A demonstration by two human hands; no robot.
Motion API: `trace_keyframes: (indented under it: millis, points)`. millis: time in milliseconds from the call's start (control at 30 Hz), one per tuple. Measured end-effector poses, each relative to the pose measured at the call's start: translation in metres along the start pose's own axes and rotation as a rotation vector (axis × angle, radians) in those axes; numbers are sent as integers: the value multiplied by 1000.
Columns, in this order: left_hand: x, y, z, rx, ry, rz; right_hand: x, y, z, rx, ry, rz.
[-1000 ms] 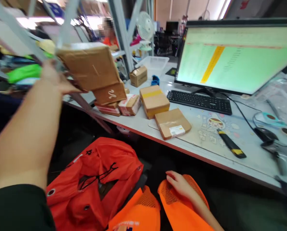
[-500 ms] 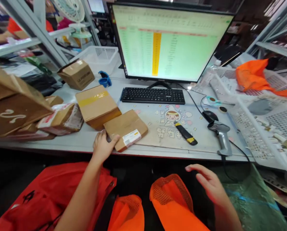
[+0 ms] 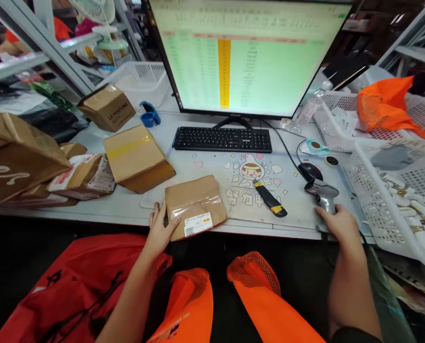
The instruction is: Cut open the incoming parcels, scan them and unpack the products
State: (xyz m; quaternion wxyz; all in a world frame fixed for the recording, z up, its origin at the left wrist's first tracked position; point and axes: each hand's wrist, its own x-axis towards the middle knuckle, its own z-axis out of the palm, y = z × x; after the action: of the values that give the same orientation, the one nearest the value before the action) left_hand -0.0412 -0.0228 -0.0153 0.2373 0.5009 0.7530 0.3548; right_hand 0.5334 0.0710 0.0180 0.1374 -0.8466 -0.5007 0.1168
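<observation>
My left hand [image 3: 161,225] grips the left edge of a flat cardboard box [image 3: 194,202], thumb on top and fingers along the side. A white shipping label [image 3: 198,224] faces up near the box's front edge, with clear tape across the middle. On the right, my right hand [image 3: 339,224] is closed around the handle of a grey barcode scanner [image 3: 324,190], which lies on the desk; part of the handle is hidden by the fingers. Between the two hands, a black and yellow utility knife [image 3: 270,199] rests on the printed desk mat [image 3: 233,212].
Behind the mat stand a keyboard [image 3: 222,139] and a monitor [image 3: 262,62]. Several cardboard boxes, including a taped one [image 3: 137,155], crowd the left. A mouse [image 3: 310,172] sits beyond the scanner. White plastic baskets [image 3: 372,209] line the right edge.
The flat box has turned and slid toward me and slightly right, with my left hand on it. My right hand has moved from above my lap up to the scanner and taken hold of it.
</observation>
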Motion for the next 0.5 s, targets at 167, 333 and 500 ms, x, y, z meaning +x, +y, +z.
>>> trace_keyframes:
  millis: [167,333,500]
  points:
    - [-46,0,7,-214,241,-160,-30,-14,-13,706,-74,59]
    - [-55,12,14,-711,-54,-393,-103,-49,-16,1060,-394,-124]
    - [-54,49,17,-1071,-43,-445,-163,-76,4,928,-643,-221]
